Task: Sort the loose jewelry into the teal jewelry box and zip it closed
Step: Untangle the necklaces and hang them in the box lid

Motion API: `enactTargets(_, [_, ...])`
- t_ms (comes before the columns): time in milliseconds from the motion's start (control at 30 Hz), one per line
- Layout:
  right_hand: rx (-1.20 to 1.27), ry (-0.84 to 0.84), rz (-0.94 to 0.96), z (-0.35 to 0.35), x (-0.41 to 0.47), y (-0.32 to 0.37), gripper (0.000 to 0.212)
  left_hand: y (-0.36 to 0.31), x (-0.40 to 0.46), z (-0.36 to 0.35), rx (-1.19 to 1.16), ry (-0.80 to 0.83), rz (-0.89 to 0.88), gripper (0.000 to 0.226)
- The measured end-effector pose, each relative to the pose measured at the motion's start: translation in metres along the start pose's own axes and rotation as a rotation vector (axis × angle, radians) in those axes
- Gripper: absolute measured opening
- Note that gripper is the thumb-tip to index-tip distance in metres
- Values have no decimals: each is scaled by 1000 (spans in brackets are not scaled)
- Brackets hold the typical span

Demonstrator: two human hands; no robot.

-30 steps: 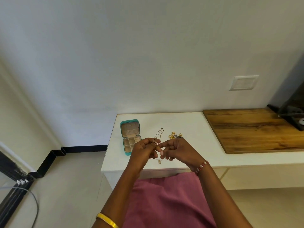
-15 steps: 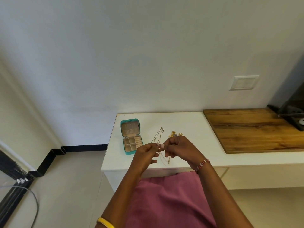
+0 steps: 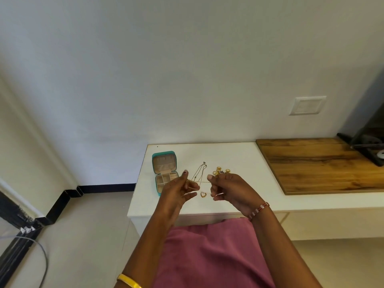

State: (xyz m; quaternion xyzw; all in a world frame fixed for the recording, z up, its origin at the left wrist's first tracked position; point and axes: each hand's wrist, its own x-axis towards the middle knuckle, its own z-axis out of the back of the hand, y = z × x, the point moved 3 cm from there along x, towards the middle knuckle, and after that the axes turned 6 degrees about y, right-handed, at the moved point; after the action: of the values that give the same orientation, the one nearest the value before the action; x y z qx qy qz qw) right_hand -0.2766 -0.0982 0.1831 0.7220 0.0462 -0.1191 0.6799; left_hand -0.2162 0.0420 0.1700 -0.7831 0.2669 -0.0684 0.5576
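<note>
The teal jewelry box point(image 3: 164, 163) lies open on the white table point(image 3: 239, 161), lid back, beige compartments showing. My left hand point(image 3: 178, 190) and my right hand point(image 3: 228, 190) are raised above the table and pinch the two ends of a thin gold necklace chain point(image 3: 204, 181) stretched between them. A gold heart pendant point(image 3: 203, 194) hangs from the chain between my hands. A second fine chain point(image 3: 200, 170) lies on the table behind them. A small heap of gold rings point(image 3: 221, 171) sits just beyond my right hand.
A wooden board point(image 3: 320, 163) covers the table's right part, with a dark stand point(image 3: 367, 146) at its far right. The table's left edge drops to a tiled floor with a cable point(image 3: 41, 256). A wall with a switch plate point(image 3: 307, 105) is behind.
My hands have drawn apart, stretching the chain straight between them. The heart pendant now hangs free in the gap.
</note>
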Motion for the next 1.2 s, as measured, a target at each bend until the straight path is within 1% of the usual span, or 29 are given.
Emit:
enactTargets(67, [138,33,-18,-1,0,-3,29,1,2,2,-133,14,24,32])
enactTargets(167, [257,56,-11,-4,2,-6,27,3,1,1,-295,60,47,33])
enactTargets(267, [424,65,24,-10,5,-7,29,5,0,-1,-497,64,71,43])
enactTargets(333, [514,71,39,-13,7,-6,29,7,0,-2,-617,57,75,46])
enactTargets(400, [569,64,41,-17,9,-6,26,7,1,-4,-693,43,71,43])
enactTargets(467, [605,44,35,-20,11,-8,21,9,1,-5,-707,39,61,37])
enactTargets(567, [576,43,31,-23,13,-11,15,12,4,-6,-675,62,57,27])
enactTargets(667, [462,77,47,-26,14,-14,12,14,7,-4,-621,71,85,23])
enactTargets(733, [405,63,51,-27,16,-15,12,13,9,0,-542,65,81,22])
enactTargets(933, [219,-57,89,-24,24,-13,13,10,11,19,-172,-13,24,19])
enactTargets(1100, [12,-182,87,-29,44,-16,11,8,22,37,14,-81,-19,23])
enactTargets(1200, [-66,-252,121,-32,61,-17,13,11,35,48,148,-165,-39,24])
